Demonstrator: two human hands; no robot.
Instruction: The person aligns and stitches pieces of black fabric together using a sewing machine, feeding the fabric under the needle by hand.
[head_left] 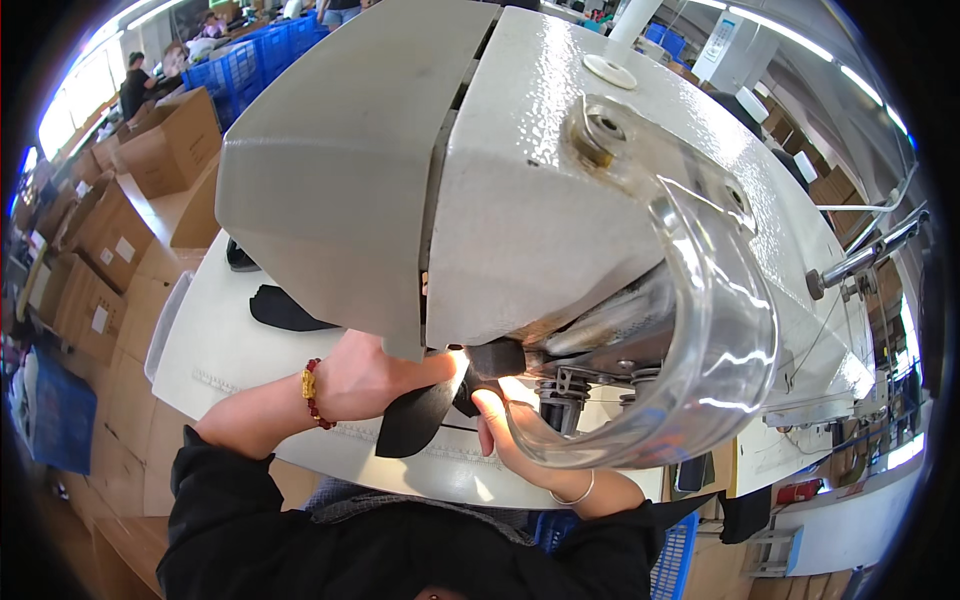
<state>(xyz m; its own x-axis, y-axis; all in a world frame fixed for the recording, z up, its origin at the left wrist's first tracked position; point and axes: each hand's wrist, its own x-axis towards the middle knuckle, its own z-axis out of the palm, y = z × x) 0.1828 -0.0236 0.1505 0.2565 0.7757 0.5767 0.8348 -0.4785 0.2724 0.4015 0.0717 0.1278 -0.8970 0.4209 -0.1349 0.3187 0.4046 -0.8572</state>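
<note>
A sewing machine with a pale grey and white head fills the middle of the view. Under its lit needle area lies a black fabric piece, one rounded end hanging toward me over the white table. My left hand, wearing a red bead bracelet, is closed on that piece from the left; the machine head hides some of its fingers. From the right, my right hand pinches the black fabric near the needle, its thumb showing. A clear curved guard partly covers this hand. The needle itself is hidden.
Another black piece lies on the white table left of the machine. Cardboard boxes and a blue bin stand at the left. Below the table's front edge is a blue basket. Thread guides and a metal rod are at the right.
</note>
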